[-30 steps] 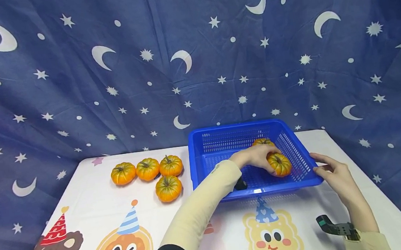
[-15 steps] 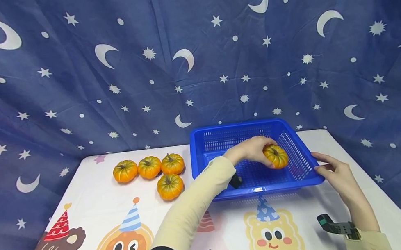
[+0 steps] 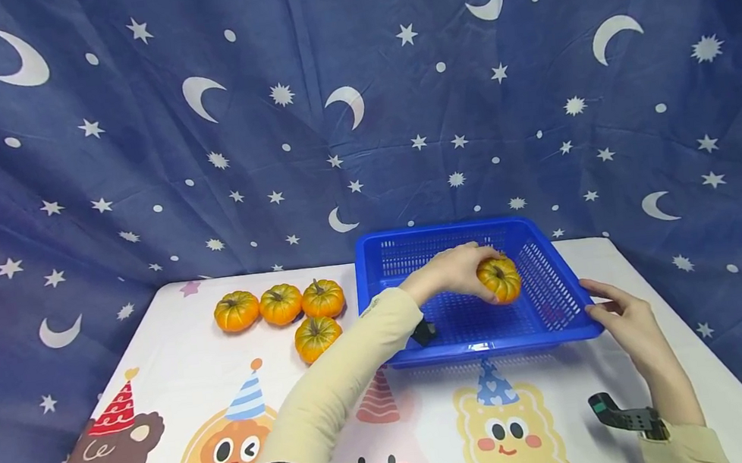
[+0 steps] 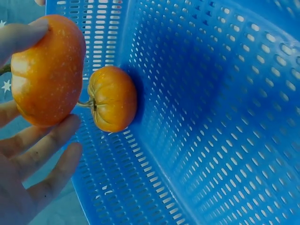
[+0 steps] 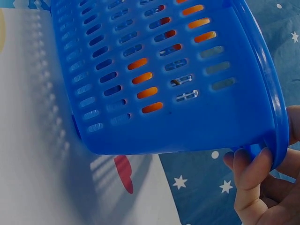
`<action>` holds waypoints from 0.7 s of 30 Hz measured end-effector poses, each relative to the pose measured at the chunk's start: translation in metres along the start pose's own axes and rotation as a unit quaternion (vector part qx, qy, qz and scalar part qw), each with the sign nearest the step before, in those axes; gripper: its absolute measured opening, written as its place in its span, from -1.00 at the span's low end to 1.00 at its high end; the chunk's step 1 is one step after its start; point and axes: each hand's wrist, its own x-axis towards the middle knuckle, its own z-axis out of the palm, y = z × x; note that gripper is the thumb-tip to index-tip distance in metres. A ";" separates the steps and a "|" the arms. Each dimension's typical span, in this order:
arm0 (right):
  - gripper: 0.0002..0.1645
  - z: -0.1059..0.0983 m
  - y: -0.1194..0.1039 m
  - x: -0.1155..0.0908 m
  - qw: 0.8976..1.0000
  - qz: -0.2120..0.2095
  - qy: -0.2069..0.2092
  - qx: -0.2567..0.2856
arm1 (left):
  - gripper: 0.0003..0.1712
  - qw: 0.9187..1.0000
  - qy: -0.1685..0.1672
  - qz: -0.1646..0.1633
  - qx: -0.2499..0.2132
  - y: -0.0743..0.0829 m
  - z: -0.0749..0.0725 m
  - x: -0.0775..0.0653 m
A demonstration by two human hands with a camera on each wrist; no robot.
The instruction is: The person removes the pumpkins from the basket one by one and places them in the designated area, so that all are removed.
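Observation:
My left hand (image 3: 461, 271) grips a small orange pumpkin (image 3: 500, 280), thumb on one side and fingertips on the other, over the inside of a blue plastic basket (image 3: 487, 346). Another pumpkin (image 4: 114, 99) lies in the basket by its slotted wall in the left wrist view; the hand and the held pumpkin mostly hide it in the head view. At the basket's right front corner, my right hand (image 3: 628, 317) pinches the rim. The right wrist view shows these fingers (image 4: 61, 136) no part of the left hand, only the right fingertips (image 5: 258, 168) curled at the rim's edge.
Several more pumpkins (image 3: 281, 304) sit in a cluster on the white cartoon-print tablecloth (image 3: 210, 387), left of the basket. A dark blue curtain (image 3: 262, 121) with moons and stars hangs behind the table. A black strap device (image 3: 629, 420) is on the right wrist.
The left hand has raised its pumpkin and shifted it slightly left within the basket's outline, covering the other pumpkin. The right hand keeps its hold on the rim.

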 end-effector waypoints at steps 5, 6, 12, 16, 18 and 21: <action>-0.43 0.000 -0.001 0.001 1.000 -0.004 -0.003 0.001 | -0.13 1.000 0.008 -0.013 0.011 -0.001 -0.007 -0.010; -0.43 0.000 -0.001 0.001 1.000 -0.005 -0.003 0.002 | -0.13 1.000 0.010 -0.016 0.014 -0.002 -0.008 -0.012; -0.43 -0.001 0.000 0.001 1.000 -0.011 -0.002 0.002 | -0.15 0.999 0.020 -0.024 0.019 -0.006 -0.015 -0.025; -0.43 -0.001 0.001 0.000 1.000 -0.011 -0.003 0.002 | -0.16 0.999 0.030 -0.032 0.019 -0.006 -0.022 -0.036; -0.43 -0.001 0.001 0.000 1.000 -0.011 -0.004 0.002 | -0.16 0.998 0.037 -0.037 0.019 -0.006 -0.024 -0.041; -0.43 0.000 0.002 0.000 1.000 -0.011 -0.006 0.003 | -0.18 0.998 0.047 -0.044 0.021 -0.006 -0.026 -0.048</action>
